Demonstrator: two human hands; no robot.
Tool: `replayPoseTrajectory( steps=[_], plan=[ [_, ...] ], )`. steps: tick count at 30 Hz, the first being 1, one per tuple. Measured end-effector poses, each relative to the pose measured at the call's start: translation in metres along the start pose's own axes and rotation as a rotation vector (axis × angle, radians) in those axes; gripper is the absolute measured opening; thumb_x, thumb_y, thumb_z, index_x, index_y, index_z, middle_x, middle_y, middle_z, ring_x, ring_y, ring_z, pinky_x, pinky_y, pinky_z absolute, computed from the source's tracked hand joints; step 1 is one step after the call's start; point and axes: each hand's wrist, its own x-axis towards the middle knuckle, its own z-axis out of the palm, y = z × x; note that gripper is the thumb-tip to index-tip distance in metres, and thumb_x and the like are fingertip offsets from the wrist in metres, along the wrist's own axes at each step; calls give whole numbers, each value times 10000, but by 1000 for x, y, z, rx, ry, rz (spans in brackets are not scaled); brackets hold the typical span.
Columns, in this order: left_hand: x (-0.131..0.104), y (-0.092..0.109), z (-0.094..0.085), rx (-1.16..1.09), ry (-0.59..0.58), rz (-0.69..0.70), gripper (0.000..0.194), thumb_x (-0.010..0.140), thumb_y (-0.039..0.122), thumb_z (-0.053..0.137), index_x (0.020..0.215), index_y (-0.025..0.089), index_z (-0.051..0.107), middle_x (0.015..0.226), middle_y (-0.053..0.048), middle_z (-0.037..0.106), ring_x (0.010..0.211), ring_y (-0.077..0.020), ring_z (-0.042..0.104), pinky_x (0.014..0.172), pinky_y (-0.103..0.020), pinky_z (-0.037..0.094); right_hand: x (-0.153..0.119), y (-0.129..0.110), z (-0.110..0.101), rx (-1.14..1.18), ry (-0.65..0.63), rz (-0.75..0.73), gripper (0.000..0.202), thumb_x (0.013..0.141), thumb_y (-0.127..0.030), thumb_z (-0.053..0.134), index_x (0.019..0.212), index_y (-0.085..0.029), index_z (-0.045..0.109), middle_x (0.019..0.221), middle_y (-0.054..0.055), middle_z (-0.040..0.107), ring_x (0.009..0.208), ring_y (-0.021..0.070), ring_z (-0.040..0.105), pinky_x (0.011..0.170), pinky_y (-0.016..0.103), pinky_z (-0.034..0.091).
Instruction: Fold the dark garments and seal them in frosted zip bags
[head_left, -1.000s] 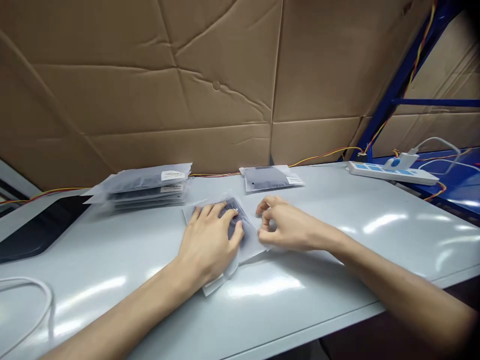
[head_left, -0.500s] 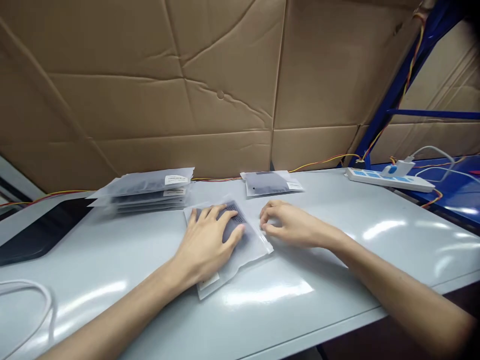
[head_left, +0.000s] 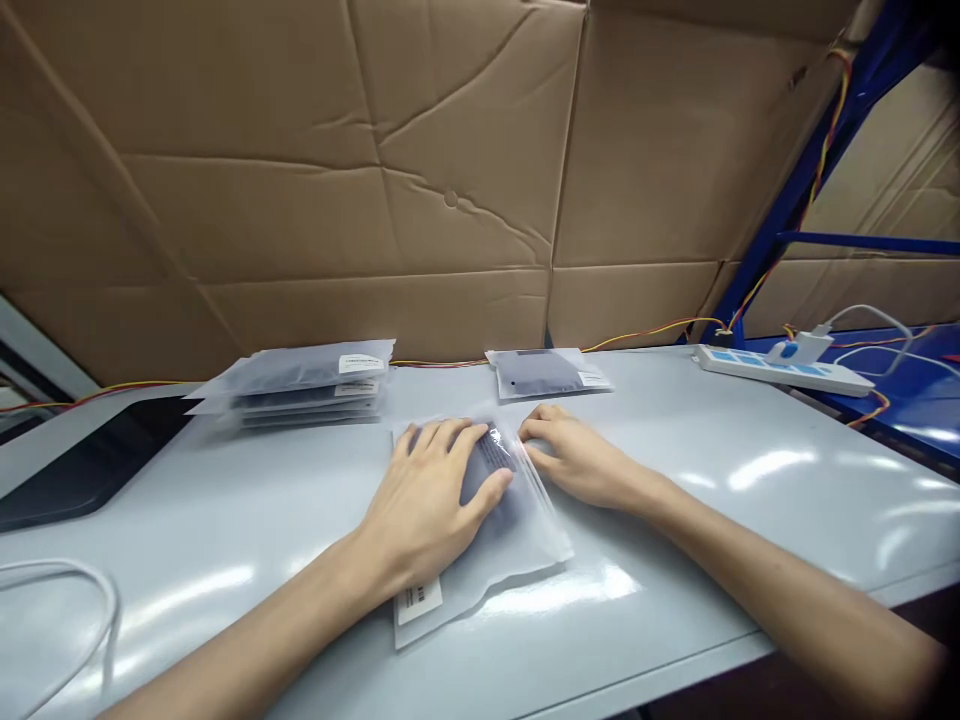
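Note:
A frosted zip bag [head_left: 510, 550] with a dark flat item inside lies on the table in front of me. A white printed label [head_left: 420, 600] shows at its near left corner. My left hand [head_left: 431, 505] rests flat on top of the bag, fingers spread. At the bag's right edge, along the zip side, my right hand [head_left: 566, 455] has its fingers curled and pinched together on that edge; the fingertips are partly hidden.
Several similar filled bags are in a stack [head_left: 315, 375] at the back left. Another bag [head_left: 547, 372] lies at the back middle. A black flat object [head_left: 90, 465] and a white cable [head_left: 105, 590] are on the left; a power strip [head_left: 787, 372] sits at the back right.
The bag has turned slightly and come a little nearer, with my left hand still on it. My right hand's fingertips, just off the bag's edge before, are now at it.

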Motion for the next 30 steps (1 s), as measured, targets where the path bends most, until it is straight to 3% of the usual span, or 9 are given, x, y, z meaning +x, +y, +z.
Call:
replayPoseTrajectory(
  steps=[5, 11, 18, 23, 30],
  plan=[
    [-1, 0, 2, -27, -38, -22, 567, 991, 570, 373, 1422, 216, 475, 1488, -108, 508, 1417, -305, 411, 1226, -597, 179, 1, -2, 5, -17, 24, 1, 283, 982, -442, 492, 912, -230, 667, 1037, 70, 588, 1081, 242, 535, 970, 415, 452],
    [1, -1, 3, -20, -19, -23, 580, 996, 576, 357, 1437, 212, 459, 1509, -123, 489, 1406, -301, 427, 1210, -595, 219, 2, -5, 12, 75, 63, 44, 293, 907, -496, 609, 847, -219, 680, 1047, 69, 600, 1091, 248, 543, 990, 405, 450],
    [0, 0, 2, -15, -24, -42, 574, 998, 567, 349, 1440, 219, 461, 1508, -131, 484, 1385, -324, 445, 1161, -589, 317, 6, -2, 18, 145, 53, 51, 175, 852, -368, 665, 768, -216, 675, 1052, 63, 619, 1061, 234, 583, 962, 371, 479],
    [2, -5, 8, -19, -2, -87, 580, 1008, 554, 304, 1449, 208, 451, 1520, -136, 463, 1408, -315, 422, 1152, -553, 353, 7, 2, 4, 80, 86, 64, 205, 834, -344, 666, 689, -214, 602, 1064, 64, 635, 1069, 229, 582, 974, 371, 462],
    [4, -6, 12, 68, -116, -135, 710, 992, 595, 282, 1555, 163, 315, 1619, -155, 318, 1500, -337, 268, 1204, -596, 232, 7, 31, -30, -276, 132, 198, 214, 846, -376, 637, 716, -207, 621, 1061, 98, 651, 1048, 261, 590, 942, 384, 454]
  ],
)
